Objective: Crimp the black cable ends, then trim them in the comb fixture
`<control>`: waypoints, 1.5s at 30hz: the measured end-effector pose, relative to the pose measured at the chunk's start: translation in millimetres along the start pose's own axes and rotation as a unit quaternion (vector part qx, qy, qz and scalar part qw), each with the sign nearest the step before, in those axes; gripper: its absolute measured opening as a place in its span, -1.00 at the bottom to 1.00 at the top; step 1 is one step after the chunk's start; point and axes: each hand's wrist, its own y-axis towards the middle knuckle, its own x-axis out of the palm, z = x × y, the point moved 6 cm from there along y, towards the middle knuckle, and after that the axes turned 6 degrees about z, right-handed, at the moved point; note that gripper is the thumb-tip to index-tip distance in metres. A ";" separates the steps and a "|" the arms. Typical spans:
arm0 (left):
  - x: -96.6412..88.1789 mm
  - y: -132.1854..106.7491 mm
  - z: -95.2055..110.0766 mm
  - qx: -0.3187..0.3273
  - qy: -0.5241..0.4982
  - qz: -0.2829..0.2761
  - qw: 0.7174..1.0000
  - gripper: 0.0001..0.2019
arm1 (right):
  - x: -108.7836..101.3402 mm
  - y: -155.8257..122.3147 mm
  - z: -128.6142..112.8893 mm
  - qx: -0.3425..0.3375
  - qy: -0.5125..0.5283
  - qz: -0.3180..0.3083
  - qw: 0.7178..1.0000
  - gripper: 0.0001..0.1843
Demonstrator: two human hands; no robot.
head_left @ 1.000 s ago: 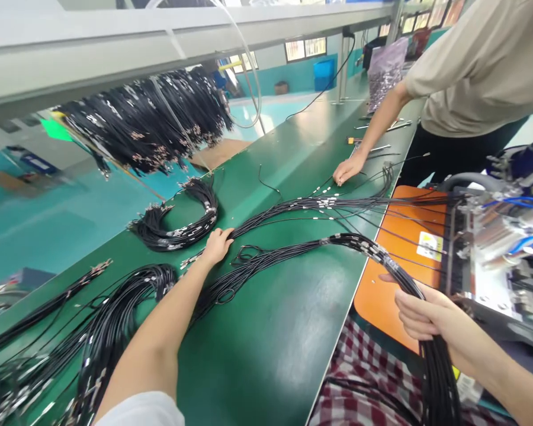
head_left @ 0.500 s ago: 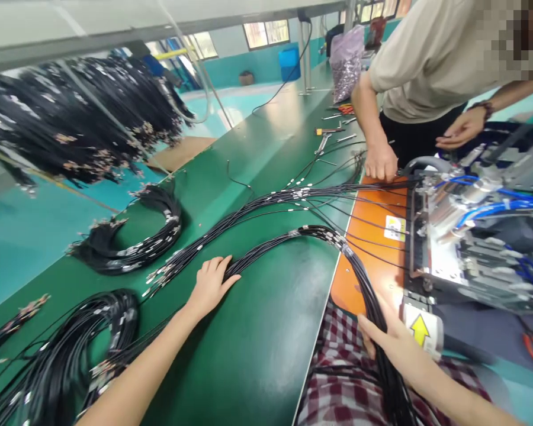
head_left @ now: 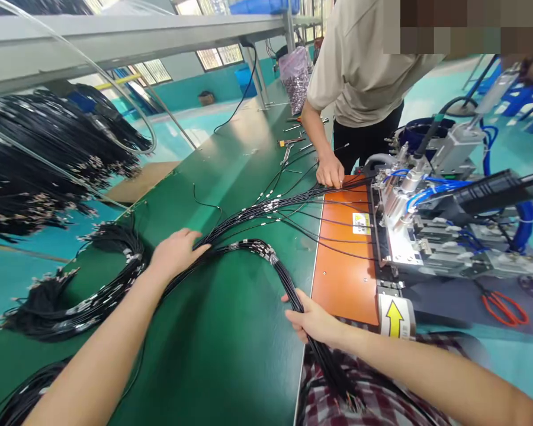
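Note:
My right hand [head_left: 311,318] is closed around a bundle of black cables [head_left: 286,278] with white labels. The bundle arches over the table, and its bare end hangs over my lap. My left hand [head_left: 175,254] lies over the far part of this bundle, fingers stretched and thumb apart. Its fingertips touch or nearly touch a second, looser cable bundle [head_left: 249,213], which runs right to a machine with metal cylinders [head_left: 400,222]. A co-worker's hand [head_left: 331,170] rests on those cables at the machine's orange plate [head_left: 344,284].
Coiled cable bundles [head_left: 128,284] lie at the left of the green table [head_left: 231,355]. More cables [head_left: 48,154] hang beyond the edge under a shelf [head_left: 137,41]. Wrenches [head_left: 286,155] and a bag of small parts [head_left: 295,83] are at the back; red-handled scissors [head_left: 504,307] lie right.
The view has swung right. My right hand has moved left and over the table edge with the bundle, and its end now shows. My left hand has slid toward the looser bundle.

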 end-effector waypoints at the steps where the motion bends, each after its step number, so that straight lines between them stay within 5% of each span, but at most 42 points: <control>1: 8.7 24.0 21.8 0.026 -0.012 -0.009 1.000 -0.47 | 0.2 1.2 1.6 -0.003 0.001 0.001 1.000 -0.64; 4: 36.8 89.6 76.3 0.068 -0.037 -0.041 0.996 -0.23 | -1.4 2.1 1.8 -0.002 0.016 -0.003 1.000 -0.68; 7: 57.0 130.6 100.3 0.058 -0.047 -0.072 0.995 -0.01 | -4.8 4.4 0.9 0.004 0.030 -0.014 0.999 -0.69; 14: 69.1 146.3 115.9 0.052 -0.064 -0.088 0.993 -0.43 | -13.2 11.1 0.2 -0.008 -0.034 -0.029 0.999 -0.68; 20: 48.0 118.2 136.8 0.071 -0.080 -0.082 0.991 -0.50 | 17.4 8.4 -4.3 -0.006 -0.074 -0.084 0.994 -0.66; 23: 20.2 93.7 140.9 0.093 -0.093 -0.059 0.990 -0.41 | 15.7 3.6 -5.3 0.003 -0.033 -0.065 0.997 -0.69; 25: -3.5 68.4 151.0 0.135 -0.115 -0.047 0.983 -0.51 | 9.2 -3.6 -6.3 0.001 -0.013 -0.068 0.998 -0.72; 30: -60.3 -25.0 200.1 0.388 -0.258 -0.111 0.878 -0.54 | -9.1 -40.8 -14.2 -0.035 -0.091 -0.032 0.995 -0.66; 34: -96.8 -56.3 205.0 0.384 -0.263 -0.086 0.881 -0.52 | -10.7 -82.8 -32.8 -0.061 -0.213 -0.013 0.975 -0.61; 38: -120.9 -68.5 212.8 0.419 -0.304 -0.092 0.851 -0.66 | -3.6 -104.9 -59.5 -0.091 -0.218 0.000 0.972 -0.43; 45: -129.7 -90.3 225.5 0.374 -0.371 0.056 0.848 -0.56 | -17.9 -83.5 -74.6 -0.077 0.061 -0.021 0.995 -0.73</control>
